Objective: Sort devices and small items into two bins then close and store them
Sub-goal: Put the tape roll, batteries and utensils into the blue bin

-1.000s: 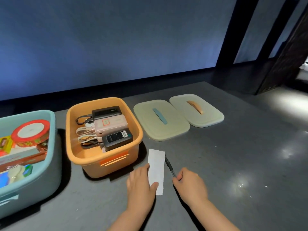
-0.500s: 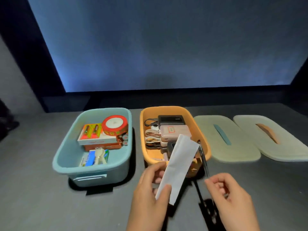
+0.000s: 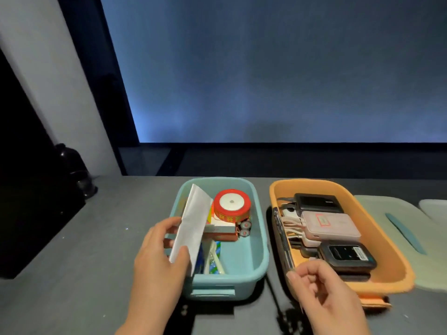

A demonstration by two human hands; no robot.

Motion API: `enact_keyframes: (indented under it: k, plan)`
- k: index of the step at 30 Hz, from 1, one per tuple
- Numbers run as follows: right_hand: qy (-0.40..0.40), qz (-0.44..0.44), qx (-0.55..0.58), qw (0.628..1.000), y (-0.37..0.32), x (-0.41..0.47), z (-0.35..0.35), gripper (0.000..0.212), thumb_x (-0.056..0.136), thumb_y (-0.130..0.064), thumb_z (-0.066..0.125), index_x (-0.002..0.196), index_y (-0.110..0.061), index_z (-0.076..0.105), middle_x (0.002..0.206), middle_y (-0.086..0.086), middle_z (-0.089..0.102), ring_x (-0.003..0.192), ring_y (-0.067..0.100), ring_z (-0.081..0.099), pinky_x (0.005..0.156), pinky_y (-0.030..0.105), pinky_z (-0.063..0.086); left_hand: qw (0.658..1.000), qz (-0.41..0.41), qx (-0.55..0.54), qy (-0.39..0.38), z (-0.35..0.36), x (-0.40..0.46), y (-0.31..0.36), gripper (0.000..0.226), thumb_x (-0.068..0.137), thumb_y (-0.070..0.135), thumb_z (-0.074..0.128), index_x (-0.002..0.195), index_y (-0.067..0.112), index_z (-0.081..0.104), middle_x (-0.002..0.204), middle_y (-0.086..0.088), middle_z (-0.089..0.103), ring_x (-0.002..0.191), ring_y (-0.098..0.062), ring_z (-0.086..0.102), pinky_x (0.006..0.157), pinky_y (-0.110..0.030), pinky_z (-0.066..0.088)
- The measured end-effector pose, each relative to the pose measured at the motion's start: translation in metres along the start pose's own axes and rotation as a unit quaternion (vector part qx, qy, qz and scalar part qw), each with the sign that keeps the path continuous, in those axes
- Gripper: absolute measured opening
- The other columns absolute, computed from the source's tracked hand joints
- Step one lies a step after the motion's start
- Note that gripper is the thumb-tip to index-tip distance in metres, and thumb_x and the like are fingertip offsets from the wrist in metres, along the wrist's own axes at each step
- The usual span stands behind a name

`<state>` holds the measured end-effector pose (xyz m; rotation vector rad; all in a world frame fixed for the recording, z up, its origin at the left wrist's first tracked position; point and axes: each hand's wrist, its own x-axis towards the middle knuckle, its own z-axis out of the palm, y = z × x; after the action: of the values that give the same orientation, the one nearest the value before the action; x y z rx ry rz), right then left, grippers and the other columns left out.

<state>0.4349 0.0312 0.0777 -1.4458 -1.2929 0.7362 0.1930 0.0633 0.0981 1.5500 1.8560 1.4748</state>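
A: Start with the big things. What sits on the table (image 3: 121, 213)?

B: 2 bins side by side. The teal bin (image 3: 260, 243) is left of the orange bin (image 3: 389, 252), their rims just apart. Right of the orange one lie 2 pale lids (image 3: 377, 209), the farther one cut by the frame edge.

A: And inside?

B: The orange bin holds power banks (image 3: 330, 224) with looped cords. The teal one holds a red ribbon roll (image 3: 231, 206) on a flat box, plus small packets near the front.

A: Where is the paper?

B: The white paper slip (image 3: 192, 226) is over the teal bin's left side, long axis running from near-left up to far-right, tilted. The left hand (image 3: 159, 259) pinches its lower end between thumb and fingers.

A: The pen?

B: The dark pen (image 3: 281, 238) points away from the person, tip over the orange bin's left rim. The right hand (image 3: 324, 296) pinches its near end, fingers curled; motion blur makes the exact grip hard to read.

A: Changed since 1 second ago?

B: Then both lay flat on the table before the orange bin; now both are lifted and carried left.
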Motion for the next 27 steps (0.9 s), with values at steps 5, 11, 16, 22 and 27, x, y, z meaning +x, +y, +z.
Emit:
enact_keyframes:
  k: [5,11,16,22,27]
  plan:
    - [-0.001,-0.002,0.008,1.0,-0.008,0.008,0.021,0.024,0.074,-0.012,0.077,0.069,-0.032,0.064,0.053,-0.004,0.055,0.045,0.003,0.042,0.047,0.009,0.037,0.995,0.04,0.089,0.005,-0.004,0.037,-0.016,0.044,0.081,0.004,0.054,0.116,0.03,0.056,0.106,0.015,0.055,0.088,-0.008,0.053,0.067,-0.016,0.038]
    - [-0.006,-0.004,0.001,1.0,-0.008,0.015,0.035,0.02,0.072,-0.009,0.079,0.065,-0.02,0.065,0.053,-0.001,0.056,0.043,0.005,0.043,0.046,0.012,0.037,0.985,0.036,0.163,-0.045,0.014,0.053,-0.027,0.044,0.086,-0.002,0.047,0.126,0.017,0.053,0.113,0.004,0.048,0.103,-0.012,0.043,0.077,-0.023,0.035]
    - [-0.031,-0.003,-0.012,0.999,-0.006,0.021,0.037,0.016,0.073,-0.012,0.078,0.068,-0.018,0.064,0.054,-0.003,0.056,0.045,0.006,0.046,0.048,0.015,0.039,0.975,0.078,0.208,-0.023,0.015,0.054,-0.02,0.045,0.083,-0.001,0.05,0.124,0.017,0.054,0.106,0.004,0.04,0.094,-0.012,0.041,0.061,-0.018,0.034]
    - [-0.017,-0.001,-0.013,1.0,0.001,0.022,0.035,0.018,0.071,-0.008,0.079,0.066,-0.018,0.064,0.052,-0.003,0.053,0.044,0.006,0.044,0.047,0.015,0.038,0.967,0.06,0.246,-0.028,0.019,0.046,-0.026,0.05,0.082,-0.003,0.053,0.128,0.015,0.05,0.107,0.0,0.039,0.091,-0.011,0.035,0.059,-0.023,0.034]
    - [-0.008,-0.003,-0.02,1.0,0.006,0.02,0.033,0.019,0.07,-0.008,0.08,0.065,-0.018,0.064,0.052,-0.002,0.054,0.043,0.004,0.043,0.046,0.013,0.037,0.97,0.047,0.233,-0.058,0.022,0.046,-0.029,0.041,0.087,0.001,0.051,0.125,0.017,0.055,0.103,0.005,0.04,0.087,-0.013,0.046,0.062,-0.021,0.035]
